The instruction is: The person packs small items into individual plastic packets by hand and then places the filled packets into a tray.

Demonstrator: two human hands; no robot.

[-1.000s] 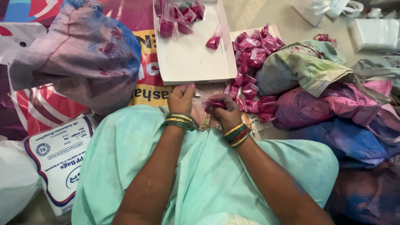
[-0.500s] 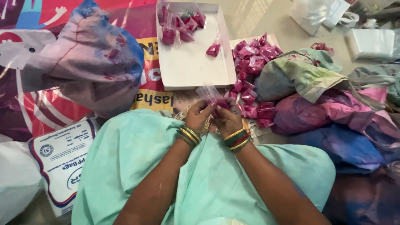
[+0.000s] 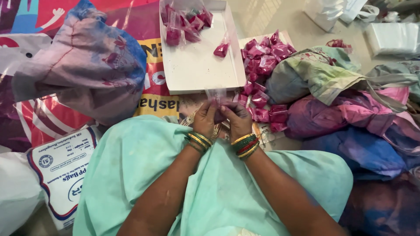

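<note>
Across my lap spreads the mint-green cloth [image 3: 144,175], the biggest thing below me. To my left sits a large stained fabric bundle [image 3: 87,70], pinkish with blue patches, on a red printed plastic sheet [image 3: 140,22]. To my right lie more stained bundles: a greenish one [image 3: 306,74], a pink one [image 3: 332,113] and a blue one [image 3: 363,148], packed close together. Straight ahead rests a white rectangular tray [image 3: 197,70] with a few small clear pouches of magenta powder at its far end and one alone near its right wall. Between the tray and the greenish bundle is a heap of the same magenta pouches [image 3: 262,57], spilling down toward my hands.

My left hand [image 3: 204,120] and right hand [image 3: 235,119] meet just in front of the tray's near edge, bangles on both wrists. Fingers of both hands are pinched on one small clear pouch [image 3: 216,97], its open top sticking up above my fingertips. How much powder sits inside it I cannot tell; my fingers cover the lower part.
</note>
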